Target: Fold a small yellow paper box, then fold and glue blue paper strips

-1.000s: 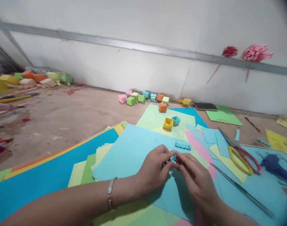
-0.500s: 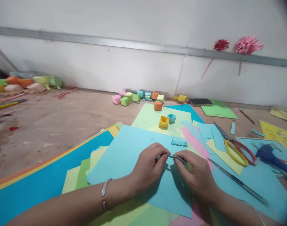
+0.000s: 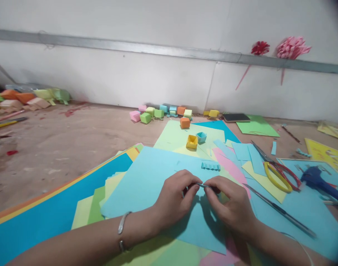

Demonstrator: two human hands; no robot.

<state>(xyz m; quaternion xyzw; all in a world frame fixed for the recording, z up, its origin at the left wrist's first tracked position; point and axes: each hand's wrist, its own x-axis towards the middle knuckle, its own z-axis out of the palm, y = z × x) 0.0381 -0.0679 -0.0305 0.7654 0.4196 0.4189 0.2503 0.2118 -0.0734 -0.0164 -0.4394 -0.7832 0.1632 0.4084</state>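
Between my two hands is a thin blue paper strip (image 3: pixel 201 185), mostly hidden by my fingers. My left hand (image 3: pixel 178 197) pinches its left end between thumb and fingertips. At its other end my right hand (image 3: pixel 231 201) grips it the same way. Both hands are just above a light blue paper sheet (image 3: pixel 138 181). A pleated blue paper strip (image 3: pixel 210 166) lies on that sheet, a little beyond my fingertips. Farther off stand a small open yellow paper box (image 3: pixel 191 142) and a small open blue paper box (image 3: pixel 201 137).
Scissors (image 3: pixel 280 177) and a slim metal tool (image 3: pixel 281 210) lie to the right, near a dark blue glue gun (image 3: pixel 321 181). Several folded paper cubes (image 3: pixel 158 113) line the wall. A phone (image 3: pixel 236 118) rests on green paper. Stacked coloured sheets (image 3: pixel 97 181) spread left.
Less of the strip shows between and behind my fingers now. My fingertips have shifted only slightly, and the whole view has moved a little.
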